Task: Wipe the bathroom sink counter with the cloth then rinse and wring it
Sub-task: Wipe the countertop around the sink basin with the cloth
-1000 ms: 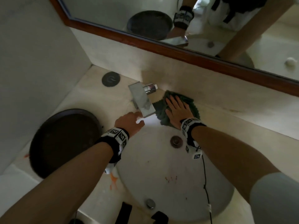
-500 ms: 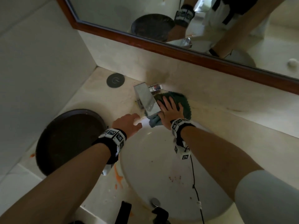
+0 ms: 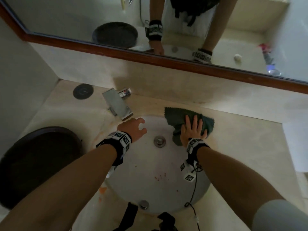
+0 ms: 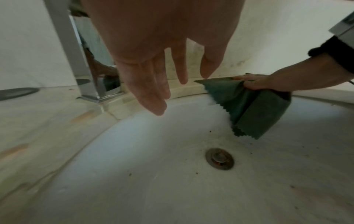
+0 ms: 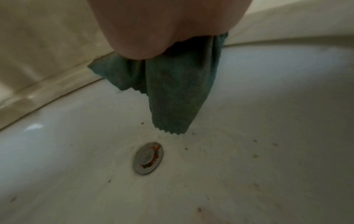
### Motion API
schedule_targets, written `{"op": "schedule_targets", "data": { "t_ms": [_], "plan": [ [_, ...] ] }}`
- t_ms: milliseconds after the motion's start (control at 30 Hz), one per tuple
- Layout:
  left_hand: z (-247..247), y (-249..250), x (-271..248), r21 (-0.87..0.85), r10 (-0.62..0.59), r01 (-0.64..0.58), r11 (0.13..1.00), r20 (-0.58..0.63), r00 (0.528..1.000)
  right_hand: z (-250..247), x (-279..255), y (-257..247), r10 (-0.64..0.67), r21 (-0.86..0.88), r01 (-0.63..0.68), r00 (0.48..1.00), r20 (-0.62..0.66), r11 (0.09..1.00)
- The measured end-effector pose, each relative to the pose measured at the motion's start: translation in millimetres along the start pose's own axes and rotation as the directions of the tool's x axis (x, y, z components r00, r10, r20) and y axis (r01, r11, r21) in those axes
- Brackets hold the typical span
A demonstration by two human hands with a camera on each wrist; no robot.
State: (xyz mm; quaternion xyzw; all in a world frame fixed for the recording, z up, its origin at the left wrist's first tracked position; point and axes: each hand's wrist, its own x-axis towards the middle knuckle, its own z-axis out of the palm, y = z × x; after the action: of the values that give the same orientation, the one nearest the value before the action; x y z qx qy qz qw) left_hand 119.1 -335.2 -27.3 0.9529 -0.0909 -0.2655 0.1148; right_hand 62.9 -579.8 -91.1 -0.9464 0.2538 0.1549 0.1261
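Note:
A dark green cloth (image 3: pixel 175 117) lies on the sink's back right rim, partly on the beige counter (image 3: pixel 233 139). Its lower folds hang into the white basin (image 3: pixel 150 172). My right hand (image 3: pixel 194 129) presses on it with fingers straight and spread. The left wrist view shows the cloth (image 4: pixel 249 109) drooping under that hand (image 4: pixel 256 82). In the right wrist view the cloth (image 5: pixel 172 91) hangs just above the drain (image 5: pixel 148 158). My left hand (image 3: pixel 133 129) hovers open over the basin's back left, below the chrome faucet (image 3: pixel 116 104), holding nothing.
A dark round tray (image 3: pixel 38 160) sits on the counter to the left. A small black disc (image 3: pixel 82 91) lies behind it near the wall. A wood-framed mirror (image 3: pixel 150 59) runs along the back. Reddish specks dot the basin and orange stains mark the counter.
My right hand has slid the cloth from beside the faucet rightward along the rim, and part of it now hangs into the basin. The left hand stays near the faucet.

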Motion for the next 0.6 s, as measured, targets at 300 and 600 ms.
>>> {"op": "schedule_targets", "data": {
  "t_ms": [300,600],
  "plan": [
    [7.9,31.1,5.8,0.012,0.063,-0.063,0.998,-0.032,0.998,1.8,-31.4,37.0,0.240,0.050,-0.238,0.970,-0.031,0.970],
    [2.7,6.8,5.2,0.034,-0.022,0.025,0.999,-0.081,0.997,-3.3,1.7,11.2,0.052,-0.001,-0.052,0.999,-0.017,0.999]
  ]
}}
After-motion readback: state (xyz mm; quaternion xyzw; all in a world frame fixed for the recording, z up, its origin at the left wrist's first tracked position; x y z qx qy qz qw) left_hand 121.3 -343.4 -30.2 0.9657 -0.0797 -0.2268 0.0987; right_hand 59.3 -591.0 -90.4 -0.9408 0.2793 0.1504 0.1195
